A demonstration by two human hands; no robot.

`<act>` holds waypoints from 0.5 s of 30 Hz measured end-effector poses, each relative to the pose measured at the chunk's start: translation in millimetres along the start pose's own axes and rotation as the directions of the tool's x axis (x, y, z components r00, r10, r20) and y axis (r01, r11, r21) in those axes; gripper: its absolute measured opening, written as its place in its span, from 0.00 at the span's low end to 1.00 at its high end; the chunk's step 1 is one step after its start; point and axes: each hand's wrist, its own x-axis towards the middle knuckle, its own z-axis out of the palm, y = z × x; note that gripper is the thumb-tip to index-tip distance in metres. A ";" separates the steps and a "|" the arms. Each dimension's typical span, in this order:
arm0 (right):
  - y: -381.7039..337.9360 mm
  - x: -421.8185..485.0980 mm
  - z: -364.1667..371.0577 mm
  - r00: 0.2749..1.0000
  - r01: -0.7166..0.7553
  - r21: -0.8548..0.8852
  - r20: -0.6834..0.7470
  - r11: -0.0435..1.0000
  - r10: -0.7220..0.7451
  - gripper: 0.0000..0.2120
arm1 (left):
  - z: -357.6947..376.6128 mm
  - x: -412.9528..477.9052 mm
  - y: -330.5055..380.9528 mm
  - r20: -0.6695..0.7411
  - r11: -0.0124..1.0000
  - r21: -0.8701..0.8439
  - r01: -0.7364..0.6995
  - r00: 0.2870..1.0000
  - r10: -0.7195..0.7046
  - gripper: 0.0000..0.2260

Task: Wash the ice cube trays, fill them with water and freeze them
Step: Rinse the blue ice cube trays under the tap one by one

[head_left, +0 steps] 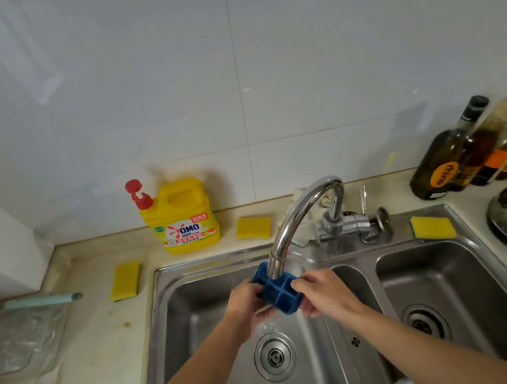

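Forearms (pixel 194 381) at 6 o'clock; left grip (pixel 247 298) and right grip (pixel 317 292) pinched opposite ends of the blue ice cube tray (pixel 278 292) under the faucet (pixel 300 214), 12 o'clock of the drain (pixel 275 356). Best bet was tilting it to flush every cell.

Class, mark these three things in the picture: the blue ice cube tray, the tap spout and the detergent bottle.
blue ice cube tray (pixel 278 292): head view, on its gridded face.
tap spout (pixel 287 219): head view, on the curved chrome neck.
detergent bottle (pixel 184 231): head view, on the front label.
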 end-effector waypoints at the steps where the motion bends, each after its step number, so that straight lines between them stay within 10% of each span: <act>1: -2.2 0.7 -3.3 1.000 0.013 -0.028 0.009 1.000 -0.013 0.10 | 0.5 1.1 1.0 0.006 1.000 0.010 0.000 1.000 0.000 0.14; 15: -1.4 26.5 2.5 0.994 -0.070 0.042 0.083 0.997 0.066 0.16 | 8.7 -0.4 -6.8 -0.071 0.991 -0.130 -0.021 0.997 0.012 0.10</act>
